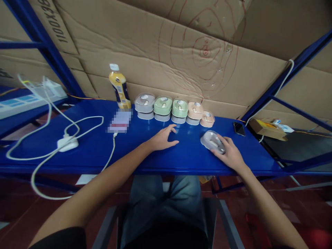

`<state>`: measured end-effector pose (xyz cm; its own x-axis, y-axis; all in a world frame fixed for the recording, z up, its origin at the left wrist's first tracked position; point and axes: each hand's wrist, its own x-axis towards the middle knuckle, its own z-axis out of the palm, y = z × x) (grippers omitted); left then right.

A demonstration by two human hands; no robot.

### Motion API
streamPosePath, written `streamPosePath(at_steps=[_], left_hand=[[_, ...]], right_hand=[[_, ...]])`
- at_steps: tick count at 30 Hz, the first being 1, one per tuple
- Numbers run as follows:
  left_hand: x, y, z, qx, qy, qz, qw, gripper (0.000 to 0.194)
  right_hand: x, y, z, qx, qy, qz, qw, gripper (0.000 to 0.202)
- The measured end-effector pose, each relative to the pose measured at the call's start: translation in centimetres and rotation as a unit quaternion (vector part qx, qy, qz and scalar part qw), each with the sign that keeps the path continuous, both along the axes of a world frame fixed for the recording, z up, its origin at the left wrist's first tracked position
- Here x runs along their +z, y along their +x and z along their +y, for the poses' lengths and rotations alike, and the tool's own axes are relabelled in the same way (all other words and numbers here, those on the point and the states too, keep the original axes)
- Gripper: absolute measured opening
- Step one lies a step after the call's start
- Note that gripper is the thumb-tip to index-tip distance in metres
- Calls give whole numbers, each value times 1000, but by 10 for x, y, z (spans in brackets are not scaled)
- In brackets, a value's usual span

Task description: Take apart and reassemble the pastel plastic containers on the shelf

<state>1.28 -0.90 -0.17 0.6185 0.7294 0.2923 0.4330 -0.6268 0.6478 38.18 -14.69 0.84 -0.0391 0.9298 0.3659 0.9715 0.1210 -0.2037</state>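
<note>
My right hand [230, 154] grips a small grey plastic box with a clear lid [208, 139], its fingers over the box's right side. The box is at the right of the blue tabletop [190, 157]; whether it rests there or is slightly raised, I cannot tell. My left hand [161, 139] holds nothing, its thumb and fingers apart. Beyond it, similar boxes stand in a row, mostly stacked in twos: a grey box [144, 104], green boxes [163, 105] [180, 108], a peach box [195, 110] on a grey one, and a single peach box [207, 119].
A yellow drink bottle [119, 86] stands left of the row, by a blurred-out flat item [120, 120]. A white charger [67, 143] and looping cables lie at left. A phone [239, 128] lies at right, near an open cardboard box [268, 129]. Cardboard walls the back.
</note>
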Motion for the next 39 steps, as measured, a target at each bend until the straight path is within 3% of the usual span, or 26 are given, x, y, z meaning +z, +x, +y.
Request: streamPosePath(at_steps=[3, 7, 12, 16, 19, 21, 23, 26, 28, 32, 35, 37, 39], left_hand=[[0, 1, 0, 2, 6, 6, 1000, 76], [-3, 3, 3, 4, 16, 7, 1000, 70], [-4, 2, 4, 3, 12, 2, 1000, 67], [0, 1, 2, 1, 1, 15, 1000, 65], [2, 0, 0, -1, -2, 13, 1000, 65], [2, 0, 0, -1, 0, 9, 1000, 64], [2, 0, 1, 0, 5, 8, 1000, 62], [1, 0, 1, 2, 13, 9, 1000, 59], [0, 1, 1, 3, 22, 13, 1000, 57], [-1, 1, 3, 1, 36, 16, 999, 55], [-2, 1, 4, -1, 35, 18, 999, 55], [-2, 1, 3, -4, 37, 21, 999, 55], [0, 0, 2, -4, 37, 24, 999, 55]], right_hand=[[0, 25, 8, -152, -2, -31, 988, 80], [8, 39, 61, -275, -41, -15, 960, 77], [16, 47, 137, -305, -76, 21, 949, 82], [12, 55, 160, -263, -64, 60, 961, 96], [11, 58, 154, -245, -12, 52, 968, 111], [14, 54, 147, -216, 33, 1, 976, 108], [17, 45, 143, -136, 58, -67, 987, 97], [17, 23, 143, -3, 33, -139, 990, 86], [14, 9, 145, 36, 5, -149, 988, 86], [11, -5, 128, 60, 1, -123, 991, 85], [15, -7, 97, 58, 26, -96, 993, 67], [18, -9, 75, 9, 51, -62, 997, 59], [18, -13, 60, -59, 61, -35, 996, 68]])
